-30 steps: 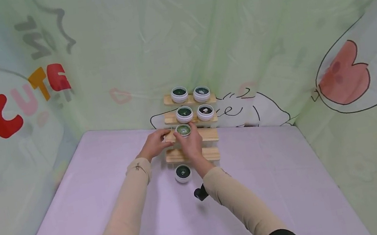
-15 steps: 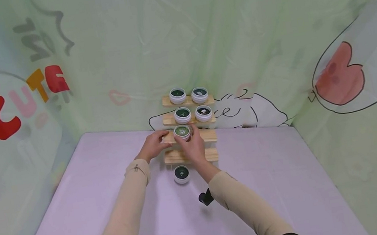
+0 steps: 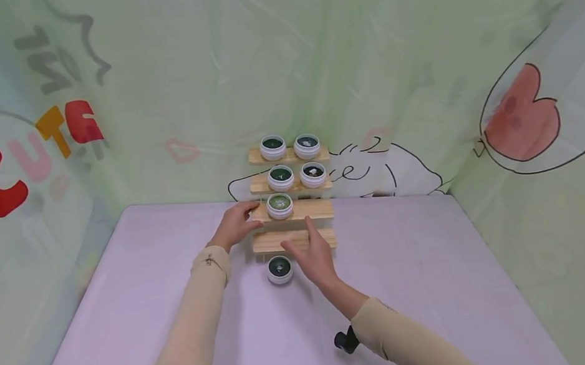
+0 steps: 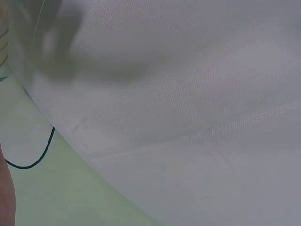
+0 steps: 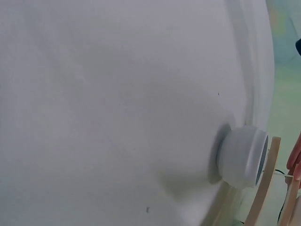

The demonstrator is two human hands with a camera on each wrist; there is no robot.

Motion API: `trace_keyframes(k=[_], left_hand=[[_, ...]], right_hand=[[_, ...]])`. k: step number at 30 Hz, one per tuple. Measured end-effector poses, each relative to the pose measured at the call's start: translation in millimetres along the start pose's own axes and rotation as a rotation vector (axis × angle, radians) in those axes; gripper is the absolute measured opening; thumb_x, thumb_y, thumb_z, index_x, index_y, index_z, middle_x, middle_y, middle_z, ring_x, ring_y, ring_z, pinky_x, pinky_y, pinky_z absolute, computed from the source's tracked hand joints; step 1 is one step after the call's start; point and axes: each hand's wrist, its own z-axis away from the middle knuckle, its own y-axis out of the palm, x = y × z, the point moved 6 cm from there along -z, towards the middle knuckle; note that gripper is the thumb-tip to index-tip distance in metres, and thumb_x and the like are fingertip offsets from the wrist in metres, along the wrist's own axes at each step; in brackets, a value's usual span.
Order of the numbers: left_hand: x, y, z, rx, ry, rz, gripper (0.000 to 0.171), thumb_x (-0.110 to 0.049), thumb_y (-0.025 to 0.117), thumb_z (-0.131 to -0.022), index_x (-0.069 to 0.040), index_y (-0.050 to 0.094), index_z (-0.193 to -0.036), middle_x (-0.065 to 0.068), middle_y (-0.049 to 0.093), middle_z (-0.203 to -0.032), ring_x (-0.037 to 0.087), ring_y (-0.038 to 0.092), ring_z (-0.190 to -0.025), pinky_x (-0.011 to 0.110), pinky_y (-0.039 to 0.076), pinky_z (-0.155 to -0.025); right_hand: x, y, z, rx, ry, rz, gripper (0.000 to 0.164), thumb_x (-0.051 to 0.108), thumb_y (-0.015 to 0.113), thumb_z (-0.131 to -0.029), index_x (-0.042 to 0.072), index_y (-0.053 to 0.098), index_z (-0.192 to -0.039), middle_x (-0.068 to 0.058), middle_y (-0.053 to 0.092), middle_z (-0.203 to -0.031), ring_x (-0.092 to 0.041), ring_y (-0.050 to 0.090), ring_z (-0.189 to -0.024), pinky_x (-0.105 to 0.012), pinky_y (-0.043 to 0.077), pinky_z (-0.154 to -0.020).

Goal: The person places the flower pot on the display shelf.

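Observation:
A tiered wooden stand (image 3: 305, 210) stands at the back of the table. My left hand (image 3: 232, 225) grips the left end of its third step from the top, fingers above and thumb below. Just right of those fingers, a small white round jar (image 3: 280, 206) with a green top sits on that step. My right hand (image 3: 311, 255) is apart from the jar, with thumb and fingers spread over the lowest step (image 3: 279, 242), holding nothing. On the cloth before the stand is another white jar (image 3: 280, 270) with a dark top; the right wrist view shows this jar (image 5: 240, 155) from the side.
Two jars (image 3: 273, 147) stand on the top step and two jars (image 3: 281, 178) on the second. A pale purple cloth (image 3: 422, 289) covers the table. A printed curtain (image 3: 392, 54) rises close behind the stand. A black device (image 3: 346, 341) sits at my right wrist.
My right hand has let go of the green-topped jar, leaving it on the third step, and has drawn back toward me and to the right. My left hand has stayed at the stand.

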Motion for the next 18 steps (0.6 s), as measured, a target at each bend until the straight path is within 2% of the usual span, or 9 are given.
trace_keyframes(k=[5, 12, 18], left_hand=[[0.8, 1.1, -0.7, 0.001, 0.000, -0.004, 0.057, -0.019, 0.072, -0.079, -0.002, 0.051, -0.129, 0.014, 0.051, -0.132, 0.027, 0.052, -0.118, 0.034, 0.046, -0.102], [2.5, 1.7, -0.6, 0.000, -0.007, -0.006, 0.057, -0.021, 0.072, -0.080, -0.004, 0.051, -0.130, 0.013, 0.051, -0.133, 0.027, 0.052, -0.118, 0.035, 0.046, -0.102], [1.7, 0.9, -0.4, -0.002, -0.002, -0.004, 0.057, -0.020, 0.073, -0.079, -0.004, 0.051, -0.130, 0.014, 0.051, -0.133, 0.027, 0.052, -0.118, 0.034, 0.046, -0.102]], right_hand=[[-8.8, -0.7, 10.2, 0.008, 0.007, -0.007, 0.088, 0.045, 0.069, -0.078, 0.012, 0.023, -0.147, -0.010, 0.031, -0.148, -0.025, 0.031, -0.136, -0.037, 0.027, -0.115], [-13.4, 2.2, 24.3, 0.030, 0.011, -0.028, 0.091, 0.047, 0.069, -0.077, 0.009, 0.023, -0.146, -0.013, 0.032, -0.148, -0.029, 0.035, -0.133, -0.040, 0.031, -0.113], [-18.4, 5.4, 34.4, 0.048, 0.003, -0.038, 0.088, 0.043, 0.070, -0.078, 0.005, 0.026, -0.145, -0.014, 0.032, -0.147, -0.032, 0.039, -0.130, -0.041, 0.036, -0.110]])
